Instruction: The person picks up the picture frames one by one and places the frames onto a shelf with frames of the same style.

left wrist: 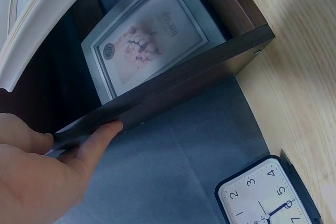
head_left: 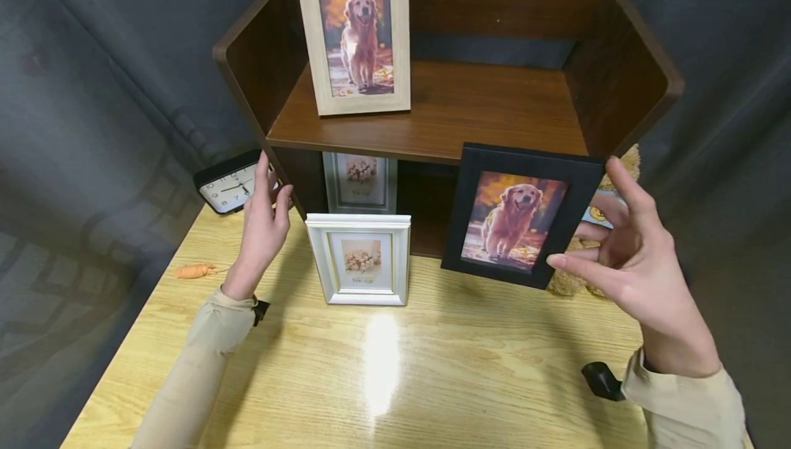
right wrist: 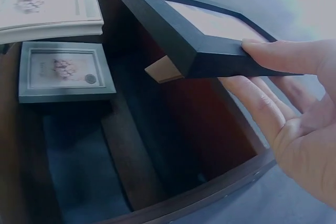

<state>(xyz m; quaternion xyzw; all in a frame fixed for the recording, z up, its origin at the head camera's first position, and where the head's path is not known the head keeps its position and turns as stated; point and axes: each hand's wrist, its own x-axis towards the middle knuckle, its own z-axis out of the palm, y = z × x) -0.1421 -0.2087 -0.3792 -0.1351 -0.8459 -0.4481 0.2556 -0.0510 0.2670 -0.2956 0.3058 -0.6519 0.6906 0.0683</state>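
My right hand (head_left: pixel 645 277) holds a black picture frame (head_left: pixel 453 219) by its right side, thumb on the front and fingers behind. The frame shows a dog photo and tilts in front of the wooden shelf (head_left: pixel 488 109); its tan back stand (right wrist: pixel 167 71) juts out below in the right wrist view. At the shelf's left side panel (left wrist: pixel 173 85), my left hand (head_left: pixel 264 229) grips the edge between thumb and fingers. A white picture frame (head_left: pixel 400 263) stands before the shelf, and a grey-green picture frame (head_left: pixel 391 185) sits in the lower compartment behind it.
A cream picture frame (head_left: pixel 400 44) with a dog photo stands on the upper board's left. Left of the shelf are a black-rimmed clock (head_left: pixel 225 188) and an orange carrot-shaped item (head_left: pixel 194 270). Something brown and fluffy (head_left: pixel 629 167) is partly hidden at the right.
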